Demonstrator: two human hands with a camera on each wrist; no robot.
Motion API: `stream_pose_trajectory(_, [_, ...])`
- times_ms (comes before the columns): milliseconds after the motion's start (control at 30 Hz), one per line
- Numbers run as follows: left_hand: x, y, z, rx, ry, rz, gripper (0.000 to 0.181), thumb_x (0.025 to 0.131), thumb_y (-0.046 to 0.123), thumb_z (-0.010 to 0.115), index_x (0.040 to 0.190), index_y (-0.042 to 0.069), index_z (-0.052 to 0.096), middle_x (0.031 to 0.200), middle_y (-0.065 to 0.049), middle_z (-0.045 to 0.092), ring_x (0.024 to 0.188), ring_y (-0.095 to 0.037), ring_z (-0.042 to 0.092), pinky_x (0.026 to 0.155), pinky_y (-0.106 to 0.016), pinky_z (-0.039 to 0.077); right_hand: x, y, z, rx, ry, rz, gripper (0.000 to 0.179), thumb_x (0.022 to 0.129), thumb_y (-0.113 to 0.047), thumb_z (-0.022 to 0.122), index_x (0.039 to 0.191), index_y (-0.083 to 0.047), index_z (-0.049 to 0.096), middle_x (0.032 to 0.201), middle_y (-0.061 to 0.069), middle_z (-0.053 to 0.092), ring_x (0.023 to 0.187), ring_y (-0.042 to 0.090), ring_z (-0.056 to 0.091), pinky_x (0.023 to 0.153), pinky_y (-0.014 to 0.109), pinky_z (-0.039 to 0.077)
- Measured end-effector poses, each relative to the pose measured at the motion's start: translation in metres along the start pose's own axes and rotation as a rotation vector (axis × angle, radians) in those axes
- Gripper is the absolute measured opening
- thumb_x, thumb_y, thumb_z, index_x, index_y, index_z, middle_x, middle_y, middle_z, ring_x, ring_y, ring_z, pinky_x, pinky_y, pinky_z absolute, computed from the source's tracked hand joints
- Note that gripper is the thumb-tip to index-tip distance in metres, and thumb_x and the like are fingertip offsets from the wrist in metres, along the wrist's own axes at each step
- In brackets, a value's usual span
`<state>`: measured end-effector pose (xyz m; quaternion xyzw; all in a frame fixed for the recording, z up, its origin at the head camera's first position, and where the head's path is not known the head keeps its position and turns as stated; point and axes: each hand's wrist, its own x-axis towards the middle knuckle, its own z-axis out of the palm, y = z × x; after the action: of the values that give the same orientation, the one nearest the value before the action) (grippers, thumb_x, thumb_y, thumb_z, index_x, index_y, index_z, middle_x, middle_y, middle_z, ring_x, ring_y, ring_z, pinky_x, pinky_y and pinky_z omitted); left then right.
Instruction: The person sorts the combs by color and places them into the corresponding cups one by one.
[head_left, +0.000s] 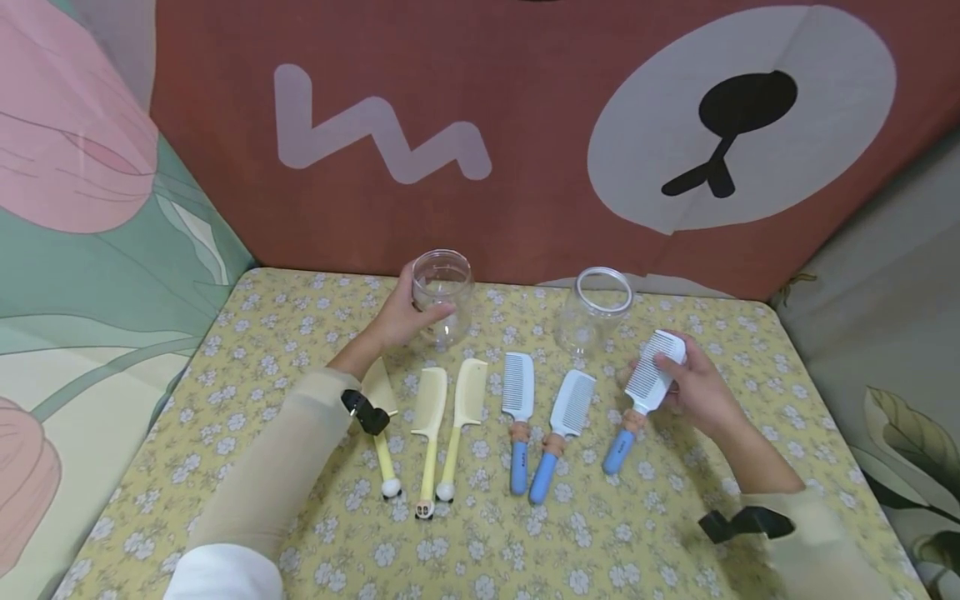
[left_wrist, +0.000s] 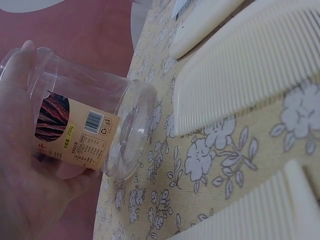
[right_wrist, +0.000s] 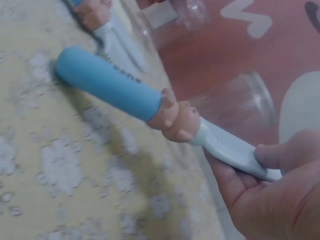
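My left hand (head_left: 405, 318) grips a clear plastic jar (head_left: 444, 292) near the back of the table, fingers and thumb around its side. The left wrist view shows the jar's label (left_wrist: 75, 130) with a barcode and a picture of dark red strips. My right hand (head_left: 703, 385) pinches a white-toothed comb (head_left: 647, 383) by its head between thumb and fingers. This comb's blue handle (right_wrist: 107, 82) points toward the table's front, with a pinkish-brown animal figure (right_wrist: 175, 119) at its neck. Whether the handle's end touches the cloth I cannot tell.
A second clear jar (head_left: 588, 312) stands at the back, between the hands. Two more blue-handled combs (head_left: 517, 417) (head_left: 562, 429) lie mid-table. Left of them lie three cream combs (head_left: 382, 450) (head_left: 429, 417) (head_left: 467, 400) with yellow handles. A flowered cloth (head_left: 480, 550) covers the table.
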<state>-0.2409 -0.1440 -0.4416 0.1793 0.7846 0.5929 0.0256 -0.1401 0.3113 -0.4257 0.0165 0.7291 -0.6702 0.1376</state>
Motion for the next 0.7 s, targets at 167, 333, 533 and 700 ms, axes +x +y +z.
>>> stream_pose_trajectory(167, [0.0, 0.001, 0.001, -0.016, 0.0, 0.02, 0.09, 0.093, 0.007, 0.075, 0.16, 0.01, 0.014, 0.155, -0.026, 0.033, 0.142, -0.044, 0.035, 0.113, -0.052, 0.034, -0.005, -0.016, -0.001, 0.009, -0.014, -0.115, 0.047, 0.109, -0.023, 0.048, 0.15, -0.015, 0.027, 0.112, -0.008, 0.069, 0.098, 0.009, 0.072, 0.071, 0.032, 0.061])
stream_pose_trajectory(333, [0.001, 0.002, 0.003, -0.032, 0.002, 0.028, 0.09, 0.093, 0.004, 0.074, 0.159, 0.01, 0.014, 0.155, -0.025, 0.035, 0.141, -0.042, 0.037, 0.111, -0.052, 0.037, -0.011, -0.038, 0.001, 0.011, -0.032, -0.204, 0.045, 0.109, -0.021, 0.049, 0.148, -0.014, 0.03, 0.113, -0.004, 0.072, 0.098, 0.011, 0.073, 0.072, 0.029, 0.06])
stream_pose_trajectory(533, [0.003, 0.002, 0.003, -0.019, -0.008, 0.03, 0.088, 0.095, 0.009, 0.074, 0.16, 0.013, 0.014, 0.154, -0.018, 0.038, 0.141, -0.033, 0.04, 0.112, -0.052, 0.037, -0.014, -0.068, 0.004, 0.012, -0.042, -0.296, 0.04, 0.108, -0.018, 0.05, 0.145, -0.016, 0.033, 0.119, 0.0, 0.064, 0.1, 0.011, 0.073, 0.072, 0.027, 0.06])
stream_pose_trajectory(700, [0.001, 0.0, 0.002, -0.045, -0.006, 0.017, 0.088, 0.095, 0.008, 0.073, 0.16, 0.013, 0.014, 0.155, -0.021, 0.036, 0.141, -0.033, 0.039, 0.111, -0.056, 0.037, -0.007, -0.098, 0.011, -0.045, 0.034, -0.307, 0.042, 0.108, -0.021, 0.05, 0.146, -0.016, 0.034, 0.121, 0.001, 0.06, 0.097, 0.008, 0.072, 0.07, 0.025, 0.059])
